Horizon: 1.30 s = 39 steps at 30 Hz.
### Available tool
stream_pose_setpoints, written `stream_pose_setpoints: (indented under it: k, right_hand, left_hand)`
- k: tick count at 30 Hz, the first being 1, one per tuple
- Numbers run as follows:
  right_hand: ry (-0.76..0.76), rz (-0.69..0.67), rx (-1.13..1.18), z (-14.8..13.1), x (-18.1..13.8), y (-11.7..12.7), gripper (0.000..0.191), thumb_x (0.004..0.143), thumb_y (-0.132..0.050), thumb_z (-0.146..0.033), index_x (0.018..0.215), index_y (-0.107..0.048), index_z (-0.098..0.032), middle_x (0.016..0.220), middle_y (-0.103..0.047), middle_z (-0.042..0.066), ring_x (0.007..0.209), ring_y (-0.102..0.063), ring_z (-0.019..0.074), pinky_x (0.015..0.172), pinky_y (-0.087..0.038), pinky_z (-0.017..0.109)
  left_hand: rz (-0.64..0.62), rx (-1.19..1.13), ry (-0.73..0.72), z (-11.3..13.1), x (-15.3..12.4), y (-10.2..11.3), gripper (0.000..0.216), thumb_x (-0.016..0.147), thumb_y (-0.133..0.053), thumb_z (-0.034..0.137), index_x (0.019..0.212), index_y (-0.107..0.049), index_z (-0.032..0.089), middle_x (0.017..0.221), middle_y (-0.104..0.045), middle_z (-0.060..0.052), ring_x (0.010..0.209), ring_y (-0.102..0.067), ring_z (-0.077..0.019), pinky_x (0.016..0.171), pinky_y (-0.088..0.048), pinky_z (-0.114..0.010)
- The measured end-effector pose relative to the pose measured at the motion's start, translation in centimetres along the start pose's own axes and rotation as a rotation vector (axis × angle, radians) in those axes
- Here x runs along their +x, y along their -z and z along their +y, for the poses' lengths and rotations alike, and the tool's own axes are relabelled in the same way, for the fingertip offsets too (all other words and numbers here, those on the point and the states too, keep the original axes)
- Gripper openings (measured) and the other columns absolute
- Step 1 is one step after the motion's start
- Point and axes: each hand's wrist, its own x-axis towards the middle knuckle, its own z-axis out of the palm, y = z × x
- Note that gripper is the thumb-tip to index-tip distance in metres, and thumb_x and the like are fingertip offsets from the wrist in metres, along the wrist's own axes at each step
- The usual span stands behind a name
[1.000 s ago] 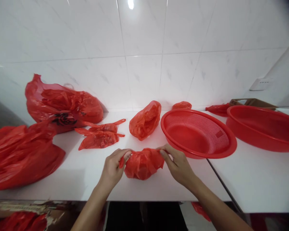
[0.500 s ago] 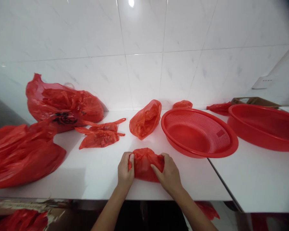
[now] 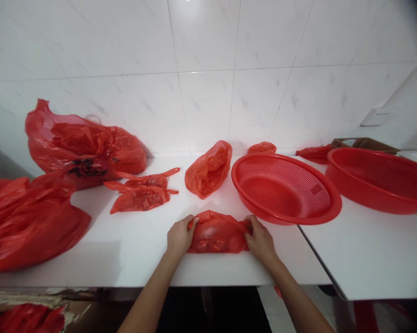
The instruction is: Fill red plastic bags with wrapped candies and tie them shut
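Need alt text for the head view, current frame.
A person's left hand and right hand grip opposite ends of a red plastic bag on a white table. Behind it sits another red bag; small red bags and large red bags lie left, a perforated red basket right.

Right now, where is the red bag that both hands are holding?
In the head view, the held bag is just below centre, between the left hand and right hand, nearer the camera than the red colander and left of it.
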Motion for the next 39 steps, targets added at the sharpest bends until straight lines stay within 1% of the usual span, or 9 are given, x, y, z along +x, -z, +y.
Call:
stream_pose_setpoints:
  k: [11,14,19,27,31,33,36,37,39]
  right_hand:
    - [0.053,0.024,-0.325,-0.5,0.5,-1.1,0.02,0.082,-0.046,-0.018,0.101,-0.052,-0.018,0.078,-0.063,0.005,0.072,-0.056,0.0205,0.066,-0.033,0.028]
    - [0.06,-0.04,-0.259,-0.9,0.1,-0.3,0.014,0.084,-0.053,-0.033,0.091,-0.051,-0.02,0.069,-0.061,0.001,0.067,-0.055,0.0192,0.062,-0.032,0.026]
    - [0.046,-0.125,-0.119,-0.5,-1.2,0.6,0.042,0.081,-0.053,-0.063,0.076,-0.045,-0.022,0.059,-0.055,-0.003,0.06,-0.051,0.0168,0.056,-0.03,0.024]
    - [0.072,0.012,-0.061,0.7,-1.6,-0.1,0.042,0.092,-0.039,-0.053,0.065,-0.038,-0.021,0.052,-0.047,-0.003,0.051,-0.045,0.0137,0.055,-0.028,0.024]
    - [0.024,0.027,0.013,0.5,-1.4,-0.1,0.04,0.092,-0.039,-0.053,0.067,-0.04,-0.022,0.053,-0.048,-0.004,0.049,-0.045,0.0138,0.054,-0.03,0.024]
    - [-0.012,0.037,0.081,0.5,-1.4,0.0,0.039,0.092,-0.039,-0.054,0.069,-0.039,-0.023,0.053,-0.048,-0.004,0.049,-0.045,0.0139,0.054,-0.032,0.024]
    - [-0.05,0.027,0.136,0.4,-1.4,0.1,0.038,0.091,-0.04,-0.054,0.069,-0.038,-0.023,0.053,-0.049,-0.004,0.051,-0.047,0.0143,0.055,-0.034,0.024]
    - [-0.055,0.02,0.147,0.4,-1.4,0.2,0.038,0.091,-0.04,-0.054,0.069,-0.038,-0.023,0.054,-0.05,-0.004,0.052,-0.048,0.0146,0.056,-0.034,0.024]
    - [-0.063,0.02,0.191,0.4,-1.5,0.2,0.038,0.091,-0.04,-0.054,0.07,-0.038,-0.023,0.056,-0.05,-0.004,0.055,-0.049,0.0148,0.057,-0.035,0.024]
  left_hand:
    - [0.022,0.245,-0.004,0.4,1.0,-0.8,0.041,0.095,-0.029,0.043,0.097,-0.065,0.024,0.097,-0.069,-0.006,0.084,-0.064,-0.0263,0.067,-0.039,-0.035]
    - [0.038,0.265,-0.043,-0.2,0.9,-0.4,0.036,0.095,-0.034,0.038,0.091,-0.066,0.022,0.094,-0.069,-0.007,0.091,-0.063,-0.0266,0.076,-0.038,-0.038]
    - [0.053,0.222,-0.041,-2.3,-0.2,1.0,0.035,0.094,-0.035,0.038,0.086,-0.065,0.023,0.091,-0.07,-0.004,0.089,-0.062,-0.0244,0.076,-0.037,-0.035]
    - [0.103,0.071,0.058,-5.0,-3.2,1.8,0.039,0.096,-0.031,0.043,0.079,-0.061,0.024,0.082,-0.069,0.001,0.083,-0.062,-0.0181,0.075,-0.041,-0.029]
    - [0.083,0.035,0.103,-4.4,-2.4,2.2,0.033,0.094,-0.037,0.043,0.086,-0.065,0.027,0.085,-0.071,0.001,0.083,-0.065,-0.021,0.072,-0.043,-0.031]
    - [0.14,0.047,0.127,-3.1,-1.9,2.9,0.028,0.093,-0.039,0.039,0.101,-0.063,0.026,0.1,-0.07,-0.003,0.091,-0.064,-0.0244,0.077,-0.044,-0.036]
    - [0.327,0.044,-0.031,0.0,-1.5,3.7,0.031,0.093,-0.04,0.033,0.119,-0.056,0.024,0.127,-0.059,-0.008,0.116,-0.052,-0.0263,0.097,-0.036,-0.042]
    - [0.321,0.033,-0.15,1.2,-1.5,3.6,0.031,0.093,-0.042,0.033,0.12,-0.056,0.025,0.13,-0.056,-0.008,0.12,-0.048,-0.0256,0.101,-0.033,-0.042]
    - [0.132,0.011,-0.379,3.3,-1.5,3.0,0.031,0.09,-0.05,0.034,0.119,-0.059,0.026,0.129,-0.058,-0.007,0.12,-0.049,-0.0252,0.102,-0.033,-0.041]
